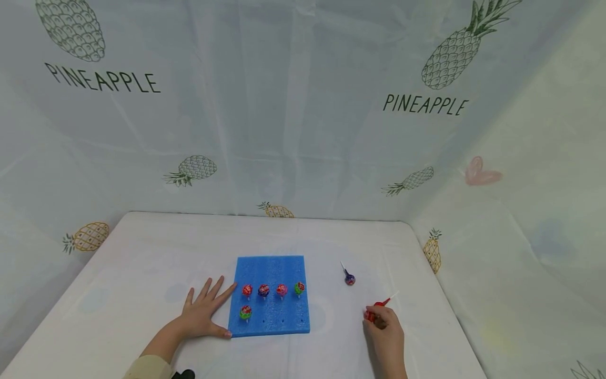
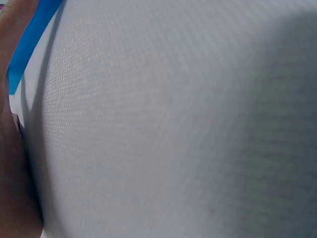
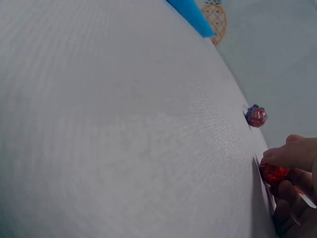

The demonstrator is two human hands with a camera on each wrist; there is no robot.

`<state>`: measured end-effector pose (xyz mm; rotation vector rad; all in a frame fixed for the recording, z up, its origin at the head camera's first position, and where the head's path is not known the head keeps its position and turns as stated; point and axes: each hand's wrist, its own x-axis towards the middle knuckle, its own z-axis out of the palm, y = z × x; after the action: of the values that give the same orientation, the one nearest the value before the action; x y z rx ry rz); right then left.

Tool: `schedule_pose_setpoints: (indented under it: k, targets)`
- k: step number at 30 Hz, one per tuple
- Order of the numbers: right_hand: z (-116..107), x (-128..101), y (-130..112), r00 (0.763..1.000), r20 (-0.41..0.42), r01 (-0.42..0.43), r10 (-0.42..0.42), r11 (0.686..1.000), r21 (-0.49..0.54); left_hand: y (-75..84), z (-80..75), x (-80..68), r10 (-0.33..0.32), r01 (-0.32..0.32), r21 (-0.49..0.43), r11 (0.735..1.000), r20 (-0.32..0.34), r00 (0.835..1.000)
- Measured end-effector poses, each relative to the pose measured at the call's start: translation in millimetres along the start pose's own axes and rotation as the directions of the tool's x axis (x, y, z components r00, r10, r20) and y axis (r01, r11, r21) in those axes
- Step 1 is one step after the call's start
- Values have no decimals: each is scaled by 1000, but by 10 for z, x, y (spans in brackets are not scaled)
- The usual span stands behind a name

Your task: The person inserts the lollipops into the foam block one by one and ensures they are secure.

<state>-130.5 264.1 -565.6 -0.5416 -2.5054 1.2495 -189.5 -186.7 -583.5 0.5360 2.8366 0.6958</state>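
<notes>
A blue foam board (image 1: 270, 269) lies on the table with several wrapped lollipops standing in it. Its far row holds a red one (image 1: 247, 290), a dark blue one (image 1: 263, 290), a pink one (image 1: 281, 289) and a green one (image 1: 299, 288). In the near row a green-and-red lollipop (image 1: 245, 312) stands at the left. My left hand (image 1: 201, 315) lies spread on the table, its thumb and a finger touching the board's left edge. To the right, my right hand (image 1: 387, 331) pinches a red lollipop (image 3: 273, 173) by its wrapped head, stick pointing away to the right.
A purple lollipop (image 1: 350, 279) lies on the white table (image 1: 189, 242) between the board and the right hand, stick pointing away. Small holes show in the board's near row. Pineapple-print cloth (image 1: 303, 131) hangs behind and at the sides.
</notes>
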Motion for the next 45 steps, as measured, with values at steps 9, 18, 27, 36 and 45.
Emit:
schedule_pose_setpoints:
  k: [9, 18, 27, 36, 45]
  targets:
    - [22, 23, 13, 999, 2, 37, -36, 997, -75, -21, 8, 4, 4, -4, -2, 1000, 0, 1000]
    - [12, 7, -17, 999, 26, 24, -23, 998, -52, -16, 2, -7, 10, -10, 2, 1000, -4, 1000]
    - [37, -53, -184, 997, 72, 30, -31, 999, 21, 34, -57, -31, 28, -28, -22, 999, -11, 1000]
    - [158, -163, -406, 985, 140, 76, -104, 978, 193, -5, -14, -18, 22, -22, -9, 1000, -23, 999]
    - [306, -274, -608, 963, 224, 96, -152, 965, 244, 15, -23, -17, 8, -8, 2, 1000, -7, 1000]
